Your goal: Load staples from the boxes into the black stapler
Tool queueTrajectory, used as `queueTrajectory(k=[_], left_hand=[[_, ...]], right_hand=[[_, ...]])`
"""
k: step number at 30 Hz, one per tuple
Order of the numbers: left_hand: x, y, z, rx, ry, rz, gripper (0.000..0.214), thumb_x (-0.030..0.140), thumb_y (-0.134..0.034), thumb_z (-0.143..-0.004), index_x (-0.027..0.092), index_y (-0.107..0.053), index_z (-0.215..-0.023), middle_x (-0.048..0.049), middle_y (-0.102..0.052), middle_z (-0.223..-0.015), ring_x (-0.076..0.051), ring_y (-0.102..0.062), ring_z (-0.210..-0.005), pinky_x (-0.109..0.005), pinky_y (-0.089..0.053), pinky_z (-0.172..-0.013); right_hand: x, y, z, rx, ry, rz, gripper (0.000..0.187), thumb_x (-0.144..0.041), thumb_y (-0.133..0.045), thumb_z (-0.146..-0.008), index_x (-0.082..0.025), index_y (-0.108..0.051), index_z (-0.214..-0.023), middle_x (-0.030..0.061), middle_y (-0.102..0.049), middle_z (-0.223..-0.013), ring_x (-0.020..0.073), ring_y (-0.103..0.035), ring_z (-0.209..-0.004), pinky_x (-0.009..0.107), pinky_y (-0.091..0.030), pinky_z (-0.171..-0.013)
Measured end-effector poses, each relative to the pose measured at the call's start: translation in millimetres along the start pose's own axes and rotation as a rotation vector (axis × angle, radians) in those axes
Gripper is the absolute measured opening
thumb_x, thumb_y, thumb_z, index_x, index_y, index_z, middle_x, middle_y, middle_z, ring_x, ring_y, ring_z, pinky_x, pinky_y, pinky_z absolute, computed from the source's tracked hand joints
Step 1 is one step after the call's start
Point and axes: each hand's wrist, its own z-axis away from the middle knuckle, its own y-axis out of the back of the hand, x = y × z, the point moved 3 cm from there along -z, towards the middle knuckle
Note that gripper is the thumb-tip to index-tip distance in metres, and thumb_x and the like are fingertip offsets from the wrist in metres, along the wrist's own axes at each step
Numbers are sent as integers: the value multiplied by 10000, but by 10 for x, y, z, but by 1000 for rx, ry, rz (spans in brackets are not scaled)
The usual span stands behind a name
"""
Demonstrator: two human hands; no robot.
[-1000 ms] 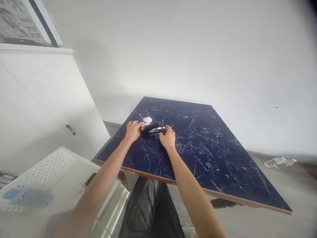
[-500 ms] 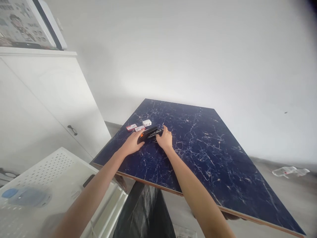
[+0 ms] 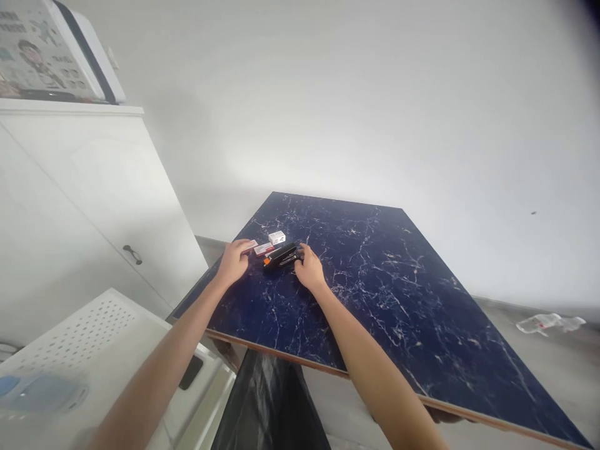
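On the dark blue marbled table [image 3: 375, 281] lies a black stapler [image 3: 280, 256] with an orange end on its left. My right hand [image 3: 310, 269] has its fingers and thumb curled about the stapler's right end. Beyond the stapler's left side, my left hand [image 3: 234, 262] closes over a small red-and-white box [image 3: 253, 245], covering most of it. A second red-and-white box [image 3: 264, 249] sits between that hand and the stapler. Just behind stands a white box [image 3: 277, 237], touched by neither hand.
A white cabinet [image 3: 84, 187] rises at the left. Below it a white perforated surface [image 3: 94, 325] carries a clear bottle with a blue cap [image 3: 47, 390] and a dark phone-like object [image 3: 191, 373]. Clear plastic [image 3: 548, 323] lies on the floor at right.
My left hand has left the stapler and moved left onto the nearest red-and-white box. The right hand stays at the stapler's right end. The view has shifted slightly.
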Motion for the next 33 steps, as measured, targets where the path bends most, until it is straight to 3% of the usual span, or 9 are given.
queueTrajectory(k=[3,6,9,12,18,23,28,33], left_hand=[[-234,-11,-265,-176,-37,-118,467,182,-558,-795,218,-705,-1237,-109,-655,-1308,-332,-575,-1233,-498,-415,-1105],[-345,-83,-527,-381,-34,-60,431,264,-574,-831,251,-698,-1244,-84,-694,-1255,-297,-641,-1134,-417,-493,-1006],[-375,-153,-707,-449,67,-2,482,326,-594,-832,254,-656,-1305,-82,-658,-1320,-285,-654,-1102,-382,-518,-950],[-297,-200,-734,-517,21,93,507,315,-552,-837,232,-630,-1331,-77,-600,-1392,-275,-633,-1148,-373,-504,-987],[-116,-177,-557,-572,-152,106,625,236,-541,-811,255,-523,-1436,-65,-540,-1442,-285,-578,-1259,-358,-474,-1047],[-90,-222,-565,-470,-123,-84,595,251,-489,-882,226,-488,-1477,-118,-548,-1416,-309,-595,-1234,-397,-472,-1041],[-79,-196,-569,-430,-160,-117,701,263,-561,-846,252,-421,-1533,-108,-505,-1483,-340,-475,-1355,-446,-427,-1093],[-91,-265,-571,-412,-233,-60,489,390,-484,-948,258,-590,-1408,-92,-559,-1441,-314,-512,-1310,-457,-395,-1123]], right_hand=[[-11,-3,-16,-23,27,32,581,-116,-476,-842,-144,-471,-1422,109,-654,-1270,250,-597,-1152,383,-450,-1038],[-36,-4,-30,-39,54,81,562,-120,-483,-845,-131,-497,-1407,119,-668,-1235,266,-580,-1152,391,-438,-1040],[-60,-4,-37,-44,93,119,559,-115,-478,-837,-126,-511,-1396,124,-660,-1244,260,-571,-1153,389,-416,-1056],[-85,21,-22,-50,138,153,563,-136,-506,-817,-127,-527,-1379,137,-626,-1280,260,-549,-1172,393,-396,-1071],[-108,116,13,-102,153,70,679,-191,-565,-806,-123,-434,-1469,153,-553,-1384,270,-519,-1226,405,-386,-1099],[-84,121,18,-107,142,53,644,-203,-534,-858,-119,-415,-1486,165,-545,-1399,273,-511,-1252,416,-383,-1105],[-98,92,45,-117,166,92,636,-196,-520,-872,-129,-403,-1494,157,-562,-1378,270,-518,-1227,424,-380,-1099],[-108,93,69,-120,173,116,642,-204,-511,-873,-103,-391,-1496,160,-571,-1377,275,-520,-1221,420,-380,-1100]])
